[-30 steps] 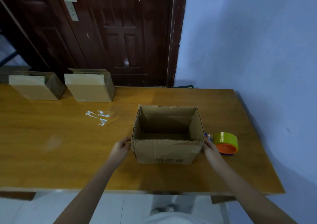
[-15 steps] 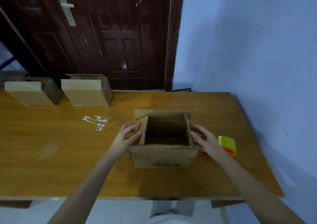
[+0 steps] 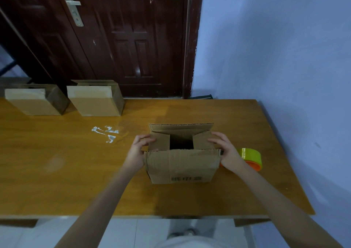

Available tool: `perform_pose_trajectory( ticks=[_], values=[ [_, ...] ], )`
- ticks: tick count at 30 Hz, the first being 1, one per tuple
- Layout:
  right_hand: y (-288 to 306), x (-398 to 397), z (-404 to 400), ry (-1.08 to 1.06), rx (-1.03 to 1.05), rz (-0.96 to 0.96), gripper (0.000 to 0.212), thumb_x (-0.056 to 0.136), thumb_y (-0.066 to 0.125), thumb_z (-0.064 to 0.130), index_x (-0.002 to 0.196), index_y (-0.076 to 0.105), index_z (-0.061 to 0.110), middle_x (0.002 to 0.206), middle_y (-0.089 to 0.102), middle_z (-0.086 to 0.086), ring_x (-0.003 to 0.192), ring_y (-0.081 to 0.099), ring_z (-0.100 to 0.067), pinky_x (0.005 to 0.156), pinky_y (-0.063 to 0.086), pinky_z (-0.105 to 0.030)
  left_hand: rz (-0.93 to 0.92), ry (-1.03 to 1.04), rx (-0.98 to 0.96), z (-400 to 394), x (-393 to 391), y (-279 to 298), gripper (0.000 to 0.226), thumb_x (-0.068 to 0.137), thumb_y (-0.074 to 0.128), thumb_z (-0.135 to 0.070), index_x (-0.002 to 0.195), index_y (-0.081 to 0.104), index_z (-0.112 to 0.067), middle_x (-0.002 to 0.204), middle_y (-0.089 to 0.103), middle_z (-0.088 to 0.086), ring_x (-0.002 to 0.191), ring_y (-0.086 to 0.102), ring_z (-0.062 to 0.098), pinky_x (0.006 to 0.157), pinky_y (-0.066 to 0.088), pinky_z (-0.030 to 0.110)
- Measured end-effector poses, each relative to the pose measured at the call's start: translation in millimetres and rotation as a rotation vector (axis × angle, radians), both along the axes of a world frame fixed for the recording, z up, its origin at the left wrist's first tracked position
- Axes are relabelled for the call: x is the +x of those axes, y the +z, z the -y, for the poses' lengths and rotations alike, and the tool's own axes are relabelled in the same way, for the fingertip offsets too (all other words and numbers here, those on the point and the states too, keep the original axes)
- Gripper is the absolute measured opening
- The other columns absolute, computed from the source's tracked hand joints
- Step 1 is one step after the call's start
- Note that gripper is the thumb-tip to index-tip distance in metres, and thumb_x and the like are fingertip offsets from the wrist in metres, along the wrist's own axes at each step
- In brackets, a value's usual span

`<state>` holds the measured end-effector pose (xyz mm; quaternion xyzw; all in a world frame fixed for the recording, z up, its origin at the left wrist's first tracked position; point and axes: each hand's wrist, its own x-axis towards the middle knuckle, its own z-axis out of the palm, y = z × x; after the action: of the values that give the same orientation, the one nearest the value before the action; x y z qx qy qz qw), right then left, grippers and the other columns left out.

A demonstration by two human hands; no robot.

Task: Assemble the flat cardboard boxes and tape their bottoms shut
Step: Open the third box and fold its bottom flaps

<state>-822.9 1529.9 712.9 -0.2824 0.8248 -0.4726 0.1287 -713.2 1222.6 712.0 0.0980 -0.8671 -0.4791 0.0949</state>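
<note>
Surface (image 3: pixel 57 171): brown wooden top; carries every item listed below.
Door (image 3: pixel 114 38): dark wood, behind the far edge of the surface, metal handle at upper left.
Wall (image 3: pixel 275 48): pale blue, along the right side.
Far boxes (image 3: pixel 95 103): two assembled cardboard boxes at the far left edge, side by side, well apart from the hands.
Box (image 3: pixel 180 166): near the middle of the surface, opening upward. Both side flaps are folded inward, leaving a dark gap between them. Far flap stands up; near flap hangs down over the front wall, which bears printed marks.
Left hand (image 3: pixel 137 152): at the left side of the box. Fingers lie on top of the left side flap, thumb at the upper left corner; it presses the flap down.
Right hand (image 3: pixel 227 151): at the right side of the box. Fingers lie on top of the right side flap, heel of the hand at the upper right corner; it presses the flap down.
Tape (image 3: pixel 250 157): yellow-green roll on an orange core, lying just right of the right hand, partly hidden behind it.
Residue (image 3: pixel 106 132): white scraps on the surface, left of the box.
</note>
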Motion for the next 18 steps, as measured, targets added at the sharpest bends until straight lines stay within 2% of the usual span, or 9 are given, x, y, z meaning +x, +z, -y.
perform_pose_trajectory(
  ticks=[1, 3, 4, 6, 8, 11, 14, 16, 18],
  values=[
    [0.0, -1.3, 1.0, -0.009, -0.019, 0.030, 0.038, 0.082, 0.063, -0.010, 0.118, 0.058, 0.002, 0.133, 0.038, -0.011, 0.119, 0.044, 0.008, 0.091, 0.045, -0.013, 0.009, 0.004, 0.028, 0.6, 0.0, 0.5, 0.032, 0.082, 0.070, -0.009, 0.112, 0.064, -0.017, 0.121, 0.045, -0.004, 0.115, 0.050, 0.016, 0.091, 0.047, 0.013],
    [9.3, 1.7, -0.3, -0.067, -0.022, 0.128, 0.024, 0.094, 0.052, 0.019, 0.116, 0.061, 0.015, 0.135, 0.043, 0.002, 0.125, 0.043, -0.006, 0.098, 0.043, -0.024, 0.095, 0.029, 0.169, 2.2, 3.1, 8.5, 0.022, 0.092, 0.057, -0.027, 0.112, 0.064, -0.021, 0.123, 0.049, -0.007, 0.119, 0.048, 0.011, 0.100, 0.045, 0.029],
    [17.4, 4.1, -2.1, -0.099, -0.019, 0.181, 0.033, 0.096, 0.044, 0.037, 0.116, 0.062, 0.018, 0.134, 0.046, 0.010, 0.126, 0.042, -0.007, 0.100, 0.040, -0.026, 0.138, 0.023, 0.261, 4.1, 6.7, 13.9, 0.033, 0.092, 0.052, -0.042, 0.116, 0.064, -0.022, 0.127, 0.051, -0.008, 0.120, 0.048, 0.011, 0.100, 0.044, 0.030],
    [26.8, 3.7, -9.7, -0.137, -0.081, 0.257, 0.058, 0.092, 0.031, 0.063, 0.122, 0.061, 0.023, 0.128, 0.052, 0.023, 0.124, 0.044, -0.005, 0.095, 0.036, -0.020, 0.174, -0.021, 0.396, 12.7, 16.3, 20.2, 0.067, 0.080, 0.046, -0.075, 0.123, 0.061, -0.026, 0.133, 0.054, -0.009, 0.123, 0.050, 0.008, 0.099, 0.043, 0.029],
    [32.5, 4.2, -18.7, -0.097, -0.139, 0.224, 0.070, 0.082, 0.033, 0.074, 0.124, 0.059, 0.025, 0.130, 0.051, 0.024, 0.123, 0.045, 0.000, 0.094, 0.035, -0.013, 0.142, -0.087, 0.397, 22.8, 26.9, 23.2, 0.082, 0.069, 0.046, -0.086, 0.129, 0.056, -0.031, 0.138, 0.051, -0.011, 0.125, 0.048, 0.005, 0.102, 0.042, 0.031],
    [35.8, 8.3, -26.5, 0.013, -0.141, 0.170, 0.069, 0.076, 0.053, 0.073, 0.123, 0.062, 0.023, 0.136, 0.053, 0.010, 0.128, 0.045, -0.005, 0.100, 0.039, -0.019, 0.121, -0.198, 0.309, 29.5, 36.7, 28.1, 0.080, 0.066, 0.062, -0.076, 0.132, 0.052, -0.031, 0.140, 0.045, -0.016, 0.126, 0.046, -0.002, 0.101, 0.041, 0.023],
    [35.9, 10.4, -28.8, 0.080, 0.032, 0.055, 0.054, 0.069, 0.066, 0.069, 0.111, 0.066, 0.037, 0.125, 0.058, 0.018, 0.125, 0.046, 0.000, 0.104, 0.039, -0.025, 0.183, -0.216, 0.211, 20.7, 36.7, 34.2, 0.062, 0.065, 0.074, -0.059, 0.120, 0.056, -0.040, 0.130, 0.049, -0.022, 0.115, 0.048, -0.011, 0.097, 0.042, 0.015],
    [35.6, 12.1, -24.3, 0.079, 0.129, 0.005, 0.049, 0.066, 0.071, 0.062, 0.108, 0.063, 0.038, 0.119, 0.057, 0.023, 0.119, 0.045, 0.010, 0.105, 0.039, -0.026, 0.160, -0.195, 0.206, 14.9, 35.1, 34.0, 0.053, 0.062, 0.072, -0.065, 0.111, 0.061, -0.048, 0.118, 0.059, -0.021, 0.109, 0.052, -0.011, 0.090, 0.045, 0.012],
    [34.3, 11.2, -19.5, 0.041, 0.132, -0.019, 0.043, 0.068, 0.074, 0.049, 0.107, 0.061, 0.036, 0.114, 0.056, 0.023, 0.114, 0.049, 0.008, 0.103, 0.043, -0.030, 0.117, -0.144, 0.217, 10.6, 32.6, 32.0, 0.040, 0.066, 0.073, -0.060, 0.103, 0.066, -0.047, 0.111, 0.063, -0.019, 0.105, 0.055, -0.009, 0.086, 0.047, 0.015]
  ],
)
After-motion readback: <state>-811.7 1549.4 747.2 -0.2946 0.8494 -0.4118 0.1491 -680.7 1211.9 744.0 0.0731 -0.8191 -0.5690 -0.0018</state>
